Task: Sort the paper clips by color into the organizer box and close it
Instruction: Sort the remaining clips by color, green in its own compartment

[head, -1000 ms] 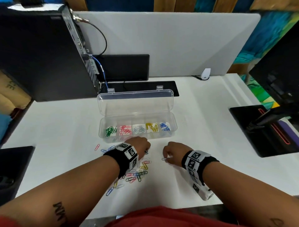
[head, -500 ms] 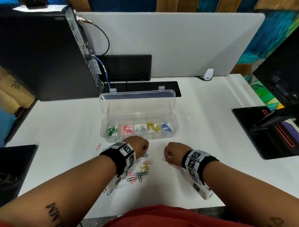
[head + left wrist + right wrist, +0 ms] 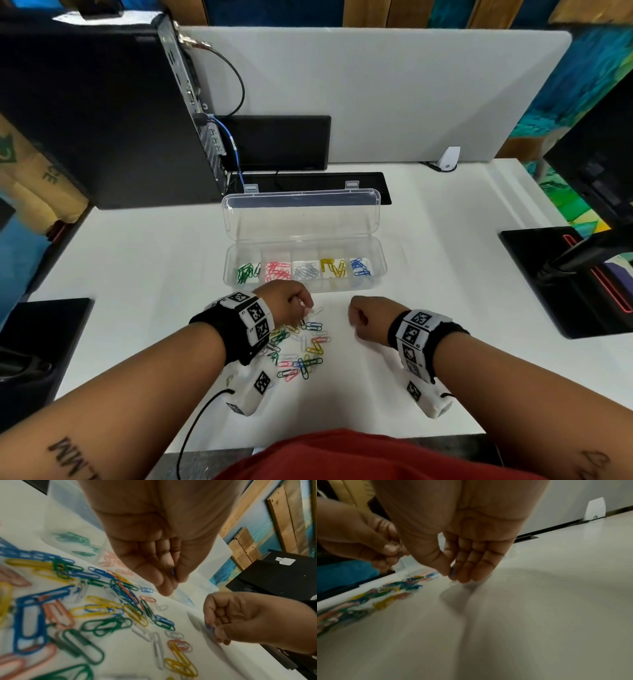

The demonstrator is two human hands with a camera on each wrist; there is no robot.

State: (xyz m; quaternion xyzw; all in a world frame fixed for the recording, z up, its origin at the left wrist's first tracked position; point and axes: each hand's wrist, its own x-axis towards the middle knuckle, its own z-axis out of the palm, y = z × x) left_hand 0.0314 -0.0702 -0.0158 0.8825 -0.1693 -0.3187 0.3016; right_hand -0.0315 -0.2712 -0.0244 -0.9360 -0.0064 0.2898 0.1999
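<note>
Clear organizer box [image 3: 305, 219]: green, pink, white, yellow, blue clips; mixed-colour pile [image 3: 301, 346]; white table [image 3: 137, 267].

Left hand [image 3: 154, 555] above loose mixed-colour paper clips [image 3: 96, 601], blue clip [image 3: 172, 571] in its grip.

The left wrist band hides part of the loose clip pile [image 3: 301, 349]; in the right wrist view that pile (a smear of colours) blurs, and the organizer box [image 3: 402, 562] hides behind both hands.
</note>
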